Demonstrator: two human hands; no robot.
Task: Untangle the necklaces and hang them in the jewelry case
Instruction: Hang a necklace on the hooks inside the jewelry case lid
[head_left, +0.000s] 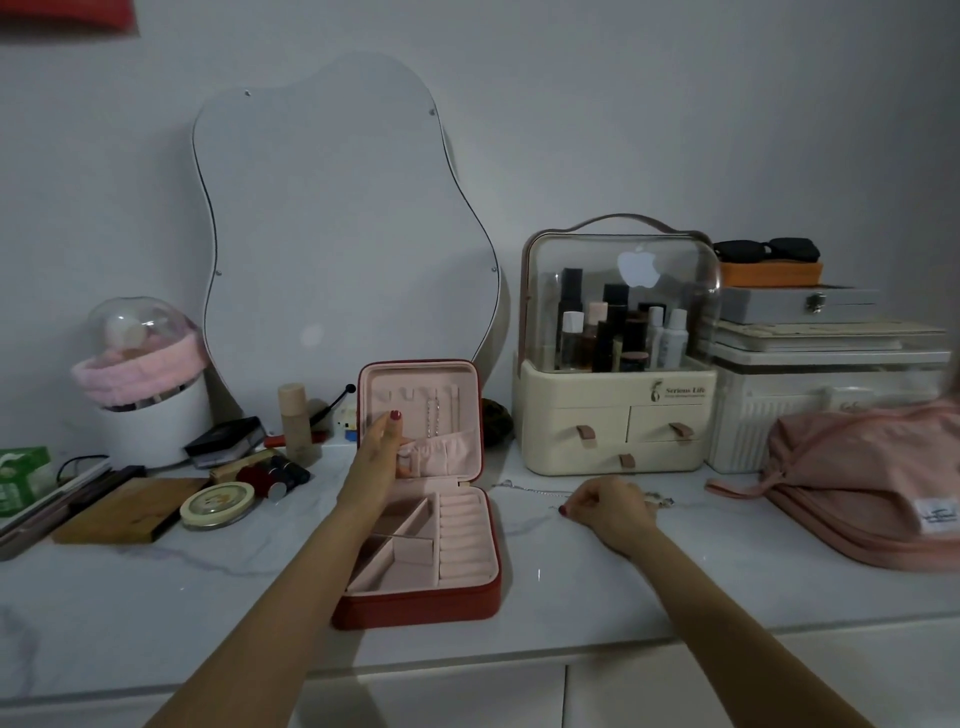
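A red jewelry case (415, 605) with pink lining stands open at the middle of the marble counter, lid upright. One silver necklace (434, 421) hangs from a hook in the lid. My left hand (382, 449) holds the elastic pouch at the lid's lower left, thumb up against the lining. A thin silver necklace (530, 489) lies on the counter right of the case. My right hand (608, 506) rests over its right part with fingers curled; whether it pinches the chain is hidden. A bit of pendant (662, 501) shows beside the knuckles.
A cream cosmetics organizer (618, 415) stands behind my right hand. A pink bag (872, 483) lies at the right. Left of the case are a round tin (218, 505), a wooden box (127, 509), lipsticks (275, 475) and a wavy mirror (337, 218) against the wall.
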